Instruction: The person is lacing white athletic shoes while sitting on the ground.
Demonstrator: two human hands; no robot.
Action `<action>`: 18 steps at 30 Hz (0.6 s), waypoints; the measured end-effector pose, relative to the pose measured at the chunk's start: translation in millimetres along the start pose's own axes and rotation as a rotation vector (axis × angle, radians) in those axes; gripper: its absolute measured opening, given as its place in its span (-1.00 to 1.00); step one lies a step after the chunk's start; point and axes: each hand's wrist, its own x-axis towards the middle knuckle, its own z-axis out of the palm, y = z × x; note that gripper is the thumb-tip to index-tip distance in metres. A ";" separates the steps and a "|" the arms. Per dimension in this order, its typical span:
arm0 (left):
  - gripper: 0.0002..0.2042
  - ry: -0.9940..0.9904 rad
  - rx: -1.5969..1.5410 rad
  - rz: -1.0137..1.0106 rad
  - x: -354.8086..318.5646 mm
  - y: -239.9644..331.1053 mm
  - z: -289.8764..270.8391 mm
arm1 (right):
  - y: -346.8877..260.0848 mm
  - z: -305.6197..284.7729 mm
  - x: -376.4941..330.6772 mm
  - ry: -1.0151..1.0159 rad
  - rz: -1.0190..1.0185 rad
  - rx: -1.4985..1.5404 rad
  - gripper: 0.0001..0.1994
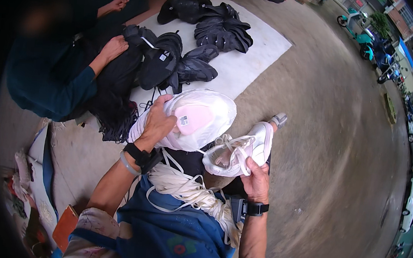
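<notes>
Beyond the blue fabric apron point(172, 228), I see the right hand point(256, 181) pinching a white lace-up shoe upper point(262, 139), its pale laces point(228, 141) crossing a pinkish opening; the left hand point(156, 125) clasps a white, pink-panelled stack of shoe uppers point(215, 111) beside it.

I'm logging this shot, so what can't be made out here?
All in the head view:
Right hand: some fingertips hidden behind the white sneaker upper.
White label by the left hand: print too small to read.
Right forearm: cut off by the lower edge.
Black shoe uppers: lower layers hidden beneath others.
</notes>
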 end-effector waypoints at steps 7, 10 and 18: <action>-0.39 -0.038 -0.125 0.097 -20.6 -7.6 -6.7 | -4.7 51.7 14.7 -0.097 0.002 -0.083 -0.59; -0.34 0.049 -0.033 0.345 -50.8 -23.6 -17.3 | 6.9 85.8 -3.1 -0.134 -0.027 -0.201 -0.57; -0.32 0.076 -0.104 0.327 -76.6 -14.5 -34.7 | 13.3 143.1 53.7 0.152 -0.003 -0.198 -0.70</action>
